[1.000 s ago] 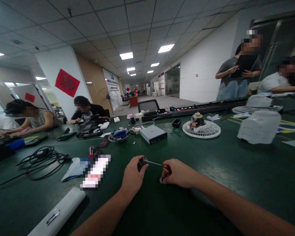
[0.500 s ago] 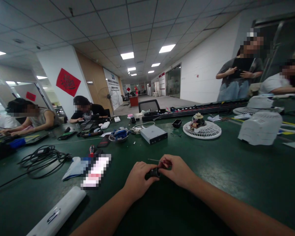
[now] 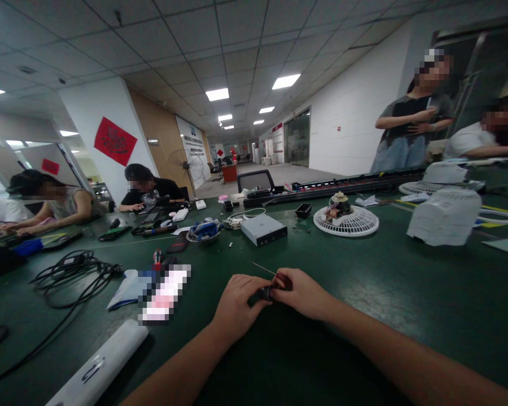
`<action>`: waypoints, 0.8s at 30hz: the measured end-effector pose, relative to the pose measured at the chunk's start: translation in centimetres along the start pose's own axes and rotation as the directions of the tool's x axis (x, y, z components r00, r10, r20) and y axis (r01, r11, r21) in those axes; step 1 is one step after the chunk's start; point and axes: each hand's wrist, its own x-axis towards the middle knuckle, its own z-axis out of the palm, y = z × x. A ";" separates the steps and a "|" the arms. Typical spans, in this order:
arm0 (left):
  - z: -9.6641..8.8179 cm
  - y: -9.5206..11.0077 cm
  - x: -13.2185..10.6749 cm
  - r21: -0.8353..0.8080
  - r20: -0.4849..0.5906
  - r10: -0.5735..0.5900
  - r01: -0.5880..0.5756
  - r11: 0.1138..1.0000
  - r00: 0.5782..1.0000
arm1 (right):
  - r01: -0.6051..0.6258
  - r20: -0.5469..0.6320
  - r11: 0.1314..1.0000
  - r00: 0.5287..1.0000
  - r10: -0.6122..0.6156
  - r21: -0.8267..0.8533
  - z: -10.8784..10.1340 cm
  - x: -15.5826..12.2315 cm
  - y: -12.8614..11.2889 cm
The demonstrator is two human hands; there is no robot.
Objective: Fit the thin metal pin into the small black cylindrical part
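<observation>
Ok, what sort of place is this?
Looks like an electronics repair or teardown workshop: a long green workbench with a dismantled fan, coiled black cables and a metal drive box.

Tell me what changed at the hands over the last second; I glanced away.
The left hand moved right, up against the right hand, bringing the black piece between them. The thin metal shaft of the red-handled tool no longer runs to the black piece; its tip now points up and left, free. Neither hand let go. The grey box and white fan guard stayed put.
</observation>
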 end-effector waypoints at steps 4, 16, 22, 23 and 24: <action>0.3 -0.5 0.1 0.019 -0.102 -0.181 0.184 0.983 0.978 | 0.007 -0.142 0.989 0.990 -0.029 -0.147 -1.0 -0.1 -0.4; 0.0 -1.3 0.1 -0.065 -0.151 -0.390 0.384 0.921 0.908 | 0.079 -0.145 0.878 0.976 -0.165 -0.471 -2.9 -0.3 -1.1; 0.1 -1.2 0.1 -0.053 -0.129 -0.326 0.322 0.945 0.936 | 0.068 -0.153 0.845 0.973 -0.174 -0.531 -2.7 -0.4 -1.4; 0.1 -1.2 0.1 -0.049 -0.129 -0.320 0.317 0.947 0.938 | 0.070 -0.139 0.859 0.977 -0.161 -0.507 -2.7 -0.4 -1.4; 0.1 -1.2 0.1 -0.045 -0.127 -0.316 0.313 0.949 0.940 | 0.072 -0.123 0.880 0.982 -0.146 -0.470 -2.8 -0.4 -1.4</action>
